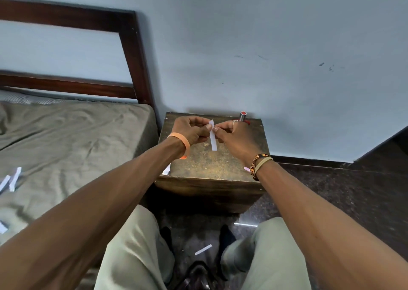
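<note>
A narrow white paper strip [213,140] hangs upright over a small worn wooden table [212,166]. My left hand [189,130], with an orange band on its wrist, pinches the strip near its top from the left. My right hand [234,135], wearing a ring and woven wristbands, pinches the same spot from the right. The strip's lower end hangs free just above the tabletop.
A grey tube with a red cap [242,115] stands at the table's back right by the wall. A bed [72,139] with loose paper strips [13,180] lies to the left. Another strip [203,249] lies on the dark floor between my feet.
</note>
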A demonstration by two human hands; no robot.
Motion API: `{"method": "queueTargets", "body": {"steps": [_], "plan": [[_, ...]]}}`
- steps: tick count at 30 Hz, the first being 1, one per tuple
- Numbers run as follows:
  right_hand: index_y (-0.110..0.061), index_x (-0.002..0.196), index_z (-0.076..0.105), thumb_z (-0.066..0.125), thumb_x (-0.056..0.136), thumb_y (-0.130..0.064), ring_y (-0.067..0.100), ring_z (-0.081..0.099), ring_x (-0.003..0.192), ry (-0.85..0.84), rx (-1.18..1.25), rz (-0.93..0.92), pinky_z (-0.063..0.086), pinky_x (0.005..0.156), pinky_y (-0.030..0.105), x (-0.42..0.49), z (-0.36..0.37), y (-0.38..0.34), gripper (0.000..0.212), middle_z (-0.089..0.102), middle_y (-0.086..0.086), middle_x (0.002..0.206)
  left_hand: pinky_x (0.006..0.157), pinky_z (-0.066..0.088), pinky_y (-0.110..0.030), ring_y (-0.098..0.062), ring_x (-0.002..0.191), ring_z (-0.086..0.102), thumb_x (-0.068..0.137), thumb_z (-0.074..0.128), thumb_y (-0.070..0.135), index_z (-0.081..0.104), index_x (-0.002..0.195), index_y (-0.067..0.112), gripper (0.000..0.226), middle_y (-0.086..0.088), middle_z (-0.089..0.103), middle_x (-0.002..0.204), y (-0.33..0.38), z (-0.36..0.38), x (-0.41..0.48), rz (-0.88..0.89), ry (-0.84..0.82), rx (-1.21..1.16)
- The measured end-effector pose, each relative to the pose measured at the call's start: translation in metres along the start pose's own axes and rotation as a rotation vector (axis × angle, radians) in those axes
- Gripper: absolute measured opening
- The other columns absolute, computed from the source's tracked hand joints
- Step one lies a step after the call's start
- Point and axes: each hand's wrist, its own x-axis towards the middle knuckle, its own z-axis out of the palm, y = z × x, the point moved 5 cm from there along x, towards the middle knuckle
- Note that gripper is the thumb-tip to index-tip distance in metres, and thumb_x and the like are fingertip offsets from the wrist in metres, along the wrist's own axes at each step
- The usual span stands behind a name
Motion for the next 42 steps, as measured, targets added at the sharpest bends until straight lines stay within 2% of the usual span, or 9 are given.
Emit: {"method": "queueTargets", "body": {"steps": [3,11,16,20,24,29,32,38,42], "plan": [[-0.018,0.095,0.075,0.068,0.092,-0.031,0.009,0.068,0.081,0.001,-0.004,0.008,0.058,0.078,0.031,0.003,0.007,-0.014,0.015,0.074,-0.005,0.088,0.067,0.060,-0.028,-0.018,0.072,0.068,0.082,0.073,0.004,0.069,0.092,0.006,0.011,-0.010,0.070,0.082,0.007,-0.013,0.000,0.012,0.021,-0.014],[-0.015,0.079,0.072,0.070,0.086,-0.028,0.028,0.072,0.085,0.029,0.045,0.070,0.059,0.080,0.048,0.018,0.026,-0.033,0.015,0.075,0.008,0.084,0.073,0.060,-0.036,-0.019,0.069,0.066,0.080,0.075,0.006,0.069,0.083,0.010,0.008,-0.010,0.070,0.078,0.018,-0.033,0.005,0.038,0.097,-0.006],[-0.013,0.078,0.069,0.069,0.086,-0.026,0.024,0.069,0.076,0.011,0.062,0.120,0.056,0.072,0.038,0.039,0.039,-0.031,0.015,0.074,0.011,0.083,0.071,0.060,-0.033,-0.018,0.067,0.065,0.081,0.074,0.007,0.068,0.084,0.009,0.007,-0.010,0.069,0.077,0.017,-0.043,0.019,0.023,0.116,0.019],[-0.006,0.087,0.070,0.070,0.087,-0.027,0.020,0.064,0.073,-0.017,0.064,0.146,0.052,0.069,0.035,0.058,0.054,-0.024,0.020,0.074,0.016,0.089,0.072,0.059,-0.032,-0.019,0.066,0.063,0.082,0.073,0.007,0.068,0.083,0.008,0.005,-0.013,0.068,0.078,0.008,-0.051,0.037,-0.015,0.135,0.055],[-0.011,0.084,0.069,0.067,0.088,-0.025,0.019,0.061,0.073,-0.037,0.051,0.203,0.050,0.068,0.035,0.079,0.070,-0.006,0.015,0.073,0.012,0.086,0.073,0.059,-0.034,-0.021,0.067,0.062,0.082,0.074,0.006,0.067,0.080,0.010,0.008,-0.014,0.067,0.077,-0.010,-0.057,0.062,-0.045,0.152,0.093],[-0.016,0.070,0.066,0.067,0.085,-0.025,0.022,0.059,0.066,-0.026,0.031,0.280,0.047,0.062,0.037,0.110,0.091,0.027,0.017,0.068,0.008,0.072,0.051,0.052,-0.021,-0.017,0.063,0.062,0.083,0.073,0.010,0.067,0.083,0.012,0.006,-0.009,0.067,0.074,-0.042,-0.061,0.097,-0.096,0.170,0.185],[-0.013,0.074,0.066,0.067,0.087,-0.024,0.022,0.056,0.062,-0.048,0.033,0.332,0.042,0.058,0.034,0.127,0.101,0.049,0.017,0.066,0.009,0.072,0.061,0.057,-0.027,-0.016,0.061,0.061,0.084,0.072,0.009,0.065,0.077,0.015,0.012,-0.007,0.065,0.069,-0.064,-0.059,0.119,-0.138,0.148,0.194],[-0.008,0.075,0.062,0.068,0.090,-0.020,0.017,0.046,0.050,-0.073,0.075,0.402,0.032,0.041,0.026,0.155,0.118,0.081,0.021,0.059,0.012,0.068,0.063,0.059,-0.031,-0.017,0.063,0.064,0.082,0.075,0.013,0.067,0.074,0.019,0.013,-0.005,0.069,0.070,-0.097,-0.060,0.161,-0.173,0.166,0.280],[-0.007,0.076,0.062,0.068,0.092,-0.022,0.012,0.040,0.045,-0.093,0.088,0.445,0.030,0.039,0.024,0.169,0.127,0.092,0.022,0.055,0.006,0.063,0.070,0.057,-0.031,-0.015,0.067,0.064,0.080,0.076,0.020,0.069,0.074,0.020,0.009,0.000,0.070,0.074,-0.104,-0.061,0.184,-0.131,0.172,0.437]]}}
